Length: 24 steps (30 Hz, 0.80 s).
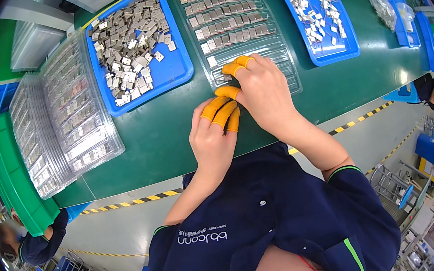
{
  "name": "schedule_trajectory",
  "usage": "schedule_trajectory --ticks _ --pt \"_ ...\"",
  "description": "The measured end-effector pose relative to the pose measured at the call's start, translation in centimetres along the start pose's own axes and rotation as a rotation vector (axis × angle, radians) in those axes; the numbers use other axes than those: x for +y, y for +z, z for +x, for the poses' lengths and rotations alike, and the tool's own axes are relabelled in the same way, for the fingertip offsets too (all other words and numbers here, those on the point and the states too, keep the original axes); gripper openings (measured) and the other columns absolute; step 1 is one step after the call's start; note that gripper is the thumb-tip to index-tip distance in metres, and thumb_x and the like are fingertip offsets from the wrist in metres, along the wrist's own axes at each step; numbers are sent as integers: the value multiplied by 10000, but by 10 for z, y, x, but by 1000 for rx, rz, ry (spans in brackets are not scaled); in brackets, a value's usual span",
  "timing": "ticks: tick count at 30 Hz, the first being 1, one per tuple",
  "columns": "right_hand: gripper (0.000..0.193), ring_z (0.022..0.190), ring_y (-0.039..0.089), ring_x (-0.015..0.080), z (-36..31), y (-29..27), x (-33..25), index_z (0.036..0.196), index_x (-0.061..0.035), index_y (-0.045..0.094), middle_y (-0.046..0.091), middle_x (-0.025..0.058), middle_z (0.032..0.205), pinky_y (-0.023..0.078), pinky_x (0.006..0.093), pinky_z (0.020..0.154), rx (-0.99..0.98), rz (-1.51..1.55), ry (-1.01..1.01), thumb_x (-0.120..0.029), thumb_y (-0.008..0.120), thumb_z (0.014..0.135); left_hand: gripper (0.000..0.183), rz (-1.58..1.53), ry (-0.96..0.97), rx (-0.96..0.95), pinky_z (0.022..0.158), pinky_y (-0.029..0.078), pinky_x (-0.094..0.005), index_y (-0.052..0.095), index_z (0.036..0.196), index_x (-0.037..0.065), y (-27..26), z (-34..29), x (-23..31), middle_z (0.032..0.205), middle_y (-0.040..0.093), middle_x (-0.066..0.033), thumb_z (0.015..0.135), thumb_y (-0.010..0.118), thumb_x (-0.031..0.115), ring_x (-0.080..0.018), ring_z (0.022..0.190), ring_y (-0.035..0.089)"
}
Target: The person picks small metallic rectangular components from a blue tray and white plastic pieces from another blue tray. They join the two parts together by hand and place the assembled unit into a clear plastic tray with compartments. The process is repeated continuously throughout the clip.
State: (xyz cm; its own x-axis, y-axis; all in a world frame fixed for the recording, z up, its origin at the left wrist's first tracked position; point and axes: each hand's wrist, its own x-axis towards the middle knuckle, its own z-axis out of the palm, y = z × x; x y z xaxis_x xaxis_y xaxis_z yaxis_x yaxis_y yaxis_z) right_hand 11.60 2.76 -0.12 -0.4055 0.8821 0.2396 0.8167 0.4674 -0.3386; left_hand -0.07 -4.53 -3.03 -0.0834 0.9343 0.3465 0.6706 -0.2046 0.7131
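Yellow finger cots cover the fingertips of both hands. My right hand [267,88] reaches over the near part of a clear plastic blister tray [278,52], its index and middle fingers bent down at a slot. Small metal-and-white connector pieces [230,24] fill the far rows of that tray; a single white-faced piece [211,61] lies just beyond my right fingertips. My left hand [215,130] is at the tray's near edge, fingers curled and pressed together close to my right thumb. Whatever either hand pinches is hidden by the fingers.
Left of the tray, a blue bin [180,64] holds many loose metal connectors. At right, another blue bin [349,46] holds small white parts with thin wires. Stacked filled blister trays [70,107] and a green crate [17,181] occupy the left end. Other people sit at both sides.
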Motion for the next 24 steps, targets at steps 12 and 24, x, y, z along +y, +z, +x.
schedule_trajectory --ticks 12,24 --pt "152 814 585 271 -9 3 8 807 -19 634 612 108 824 492 347 696 32 185 -86 -46 673 662 209 -169 -71 119 757 484 -296 663 880 7 -9 4 -2 879 653 -99 679 691 -46 -236 851 624" --pt "157 942 569 145 -6 -14 -13 940 9 624 606 100 1067 463 264 833 -9 1627 694 -15 650 788 203 -1196 -591 42 726 485 -260 576 1042 -26 -2 22 4 1004 610 -82 863 587 71 -131 843 587"
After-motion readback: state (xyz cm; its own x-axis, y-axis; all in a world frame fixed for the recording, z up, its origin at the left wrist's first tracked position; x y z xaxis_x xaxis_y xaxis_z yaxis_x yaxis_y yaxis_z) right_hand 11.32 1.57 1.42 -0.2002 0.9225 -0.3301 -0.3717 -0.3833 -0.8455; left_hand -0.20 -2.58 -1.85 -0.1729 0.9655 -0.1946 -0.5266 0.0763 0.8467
